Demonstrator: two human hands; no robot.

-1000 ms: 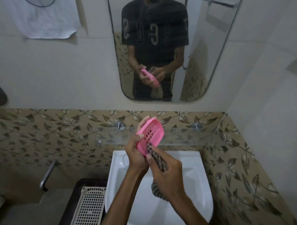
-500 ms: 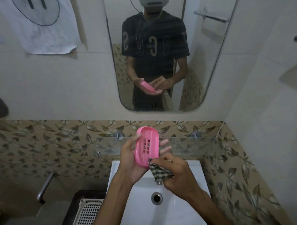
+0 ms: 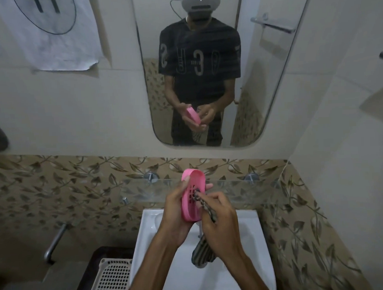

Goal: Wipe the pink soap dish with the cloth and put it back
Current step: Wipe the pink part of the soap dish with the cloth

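The pink soap dish is an oval with drain slots, held upright on edge above the white sink. My left hand grips it from the left, thumb on the rim and fingers behind. My right hand pinches a dark checked cloth and presses its tip into the dish's slotted inside. The cloth's loose end hangs below my right wrist over the basin.
A glass shelf on metal studs runs along the leaf-patterned wall just behind the dish. Above hangs a mirror reflecting me. A white perforated basket sits left of the sink, with a metal pipe further left.
The right hand has pushed the cloth up from the dish's lower edge into its slotted middle. The dish stays upright in the left hand. The camera tilted slightly upward.
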